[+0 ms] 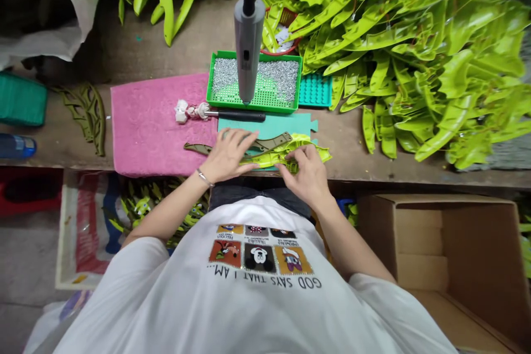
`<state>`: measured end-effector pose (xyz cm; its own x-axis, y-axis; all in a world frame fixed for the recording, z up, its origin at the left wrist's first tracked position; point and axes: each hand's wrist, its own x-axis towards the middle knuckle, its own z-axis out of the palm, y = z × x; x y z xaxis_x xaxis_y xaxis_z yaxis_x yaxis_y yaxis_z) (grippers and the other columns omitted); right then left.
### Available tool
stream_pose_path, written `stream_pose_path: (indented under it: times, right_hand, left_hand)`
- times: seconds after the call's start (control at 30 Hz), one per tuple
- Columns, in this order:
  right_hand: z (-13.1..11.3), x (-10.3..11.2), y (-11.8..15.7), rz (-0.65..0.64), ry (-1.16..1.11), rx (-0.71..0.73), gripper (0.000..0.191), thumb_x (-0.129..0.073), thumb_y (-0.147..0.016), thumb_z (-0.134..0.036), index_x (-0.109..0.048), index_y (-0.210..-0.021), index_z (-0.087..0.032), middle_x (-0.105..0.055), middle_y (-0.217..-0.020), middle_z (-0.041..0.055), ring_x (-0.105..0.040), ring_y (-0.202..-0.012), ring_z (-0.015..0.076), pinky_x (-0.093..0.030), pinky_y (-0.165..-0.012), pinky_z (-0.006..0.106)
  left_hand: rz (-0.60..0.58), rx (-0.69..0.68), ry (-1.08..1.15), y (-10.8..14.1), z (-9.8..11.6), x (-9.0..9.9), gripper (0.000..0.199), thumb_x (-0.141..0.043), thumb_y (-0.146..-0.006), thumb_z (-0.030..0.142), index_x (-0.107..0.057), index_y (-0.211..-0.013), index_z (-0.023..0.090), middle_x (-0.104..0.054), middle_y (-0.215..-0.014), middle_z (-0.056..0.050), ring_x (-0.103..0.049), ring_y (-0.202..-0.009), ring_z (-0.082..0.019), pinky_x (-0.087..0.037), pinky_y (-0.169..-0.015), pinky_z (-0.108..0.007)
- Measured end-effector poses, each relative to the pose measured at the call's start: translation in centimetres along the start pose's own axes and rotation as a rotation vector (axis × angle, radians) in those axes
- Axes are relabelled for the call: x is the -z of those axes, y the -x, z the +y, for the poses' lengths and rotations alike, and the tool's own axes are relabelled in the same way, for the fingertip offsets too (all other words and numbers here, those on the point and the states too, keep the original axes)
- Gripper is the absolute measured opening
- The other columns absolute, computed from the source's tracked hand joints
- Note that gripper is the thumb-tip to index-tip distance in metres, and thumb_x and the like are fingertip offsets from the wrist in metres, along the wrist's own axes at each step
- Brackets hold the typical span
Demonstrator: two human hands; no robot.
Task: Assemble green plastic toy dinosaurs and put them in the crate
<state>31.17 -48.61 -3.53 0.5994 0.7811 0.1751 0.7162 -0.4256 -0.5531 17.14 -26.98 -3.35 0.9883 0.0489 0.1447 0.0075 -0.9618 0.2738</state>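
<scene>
My left hand point(228, 155) presses down on an olive-green leaf-shaped strip point(198, 149), which lies across a teal cut-out template board point(265, 126). My right hand point(302, 172) grips the edge of a lime-green plastic leaf point(274, 156) lying on the same board. The olive strip partly covers this leaf, and my hands hide parts of both. Beyond the board, a black-handled tool point(238, 116) lies with its end wrapped in white cloth point(188, 112). A grey cylindrical applicator point(249, 50) hangs over a green tray point(254, 108) of silver studs.
A pink towel point(157, 127) covers the wooden bench point(344, 133) left of my hands. Heaped lime-green leaves point(406, 50) fill the far right, beside a teal studded mat point(317, 90). A dark olive leaf point(87, 113) lies at left. An open cardboard box point(440, 254) stands below right.
</scene>
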Motion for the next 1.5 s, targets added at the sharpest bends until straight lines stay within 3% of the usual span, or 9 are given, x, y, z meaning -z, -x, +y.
stream_pose_path:
  times: [0.17, 0.37, 0.5, 0.6, 0.83, 1.03, 1.23, 1.5]
  right_hand:
    - [-1.0, -0.9, -0.6, 0.007, 0.081, -0.098, 0.021, -0.064, -0.087, -0.037, -0.064, -0.076, -0.020, -0.055, -0.090, 0.0092, -0.053, -0.087, 0.0251, -0.046, -0.080, 0.042]
    - [0.2, 0.8, -0.6, 0.046, -0.267, -0.027, 0.017, -0.065, -0.082, -0.028, -0.055, -0.068, -0.022, -0.068, -0.088, 0.0058, -0.065, -0.086, 0.0211, -0.052, -0.080, 0.039]
    - [1.4, 1.3, 0.6, 0.085, -0.421, -0.090, 0.009, -0.065, -0.079, -0.025, -0.056, -0.081, -0.023, -0.071, -0.077, 0.0005, -0.065, -0.063, 0.0145, -0.053, -0.063, 0.029]
    - [2.4, 0.8, 1.4, 0.119, -0.462, -0.065, 0.018, -0.061, -0.075, -0.021, -0.057, -0.093, -0.022, -0.070, -0.075, -0.0009, -0.065, -0.062, 0.0144, -0.054, -0.063, 0.028]
    - [3.2, 0.3, 1.3, 0.188, -0.368, 0.133, 0.013, -0.051, -0.077, -0.020, -0.063, -0.081, -0.022, -0.064, -0.065, 0.0006, -0.060, -0.060, 0.0170, -0.046, -0.061, 0.033]
    - [2.7, 0.1, 1.3, 0.198, -0.247, 0.300, 0.007, -0.058, -0.082, -0.022, -0.065, -0.083, -0.022, -0.065, -0.067, 0.0012, -0.057, -0.063, 0.0171, -0.041, -0.066, 0.036]
    - [2.6, -0.4, 1.6, 0.219, -0.189, 0.240, 0.008, -0.065, -0.081, -0.026, -0.069, -0.087, -0.024, -0.065, -0.078, 0.0033, -0.060, -0.073, 0.0192, -0.047, -0.070, 0.037]
    - [2.1, -0.9, 1.7, 0.310, -0.207, 0.227, 0.034, -0.063, -0.081, -0.018, -0.067, -0.114, -0.022, -0.069, -0.099, 0.0096, -0.066, -0.090, 0.0234, -0.057, -0.076, 0.039]
  left_hand:
    - [-0.076, 0.027, 0.010, -1.8, 1.9, -1.4, 0.057, -0.047, -0.101, 0.047, -0.047, -0.146, 0.012, -0.063, -0.119, -0.017, -0.055, -0.108, -0.029, -0.040, -0.091, -0.041]
    - [-0.085, 0.030, 0.048, -1.5, 1.5, 0.7, 0.051, -0.046, -0.101, 0.043, -0.050, -0.143, 0.014, -0.061, -0.120, -0.016, -0.056, -0.104, -0.028, -0.043, -0.086, -0.040]
    - [-0.125, -0.009, -0.012, -1.4, 2.5, 2.2, 0.048, -0.048, -0.099, 0.038, -0.052, -0.142, 0.017, -0.061, -0.122, -0.016, -0.055, -0.102, -0.029, -0.043, -0.084, -0.041]
    - [-0.164, -0.042, -0.025, -1.4, 3.2, 2.1, 0.048, -0.049, -0.098, 0.033, -0.051, -0.144, 0.019, -0.061, -0.125, -0.015, -0.055, -0.102, -0.029, -0.044, -0.084, -0.042]
    - [-0.153, -0.059, 0.027, -0.7, 2.7, 1.0, 0.050, -0.053, -0.098, 0.033, -0.049, -0.146, 0.022, -0.061, -0.129, -0.013, -0.054, -0.104, -0.027, -0.045, -0.087, -0.040]
    - [-0.108, -0.022, 0.024, 0.6, 3.5, 0.7, 0.050, -0.049, -0.100, 0.033, -0.047, -0.149, 0.023, -0.062, -0.130, -0.013, -0.054, -0.104, -0.027, -0.045, -0.084, -0.040]
    - [-0.114, -0.010, 0.034, 0.8, 3.6, 0.4, 0.051, -0.049, -0.100, 0.035, -0.044, -0.150, 0.023, -0.061, -0.131, -0.015, -0.054, -0.105, -0.027, -0.045, -0.087, -0.042]
    - [-0.116, 0.001, 0.005, 1.0, 4.0, 0.3, 0.051, -0.052, -0.099, 0.033, -0.046, -0.149, 0.024, -0.063, -0.130, -0.013, -0.055, -0.104, -0.026, -0.045, -0.085, -0.039]
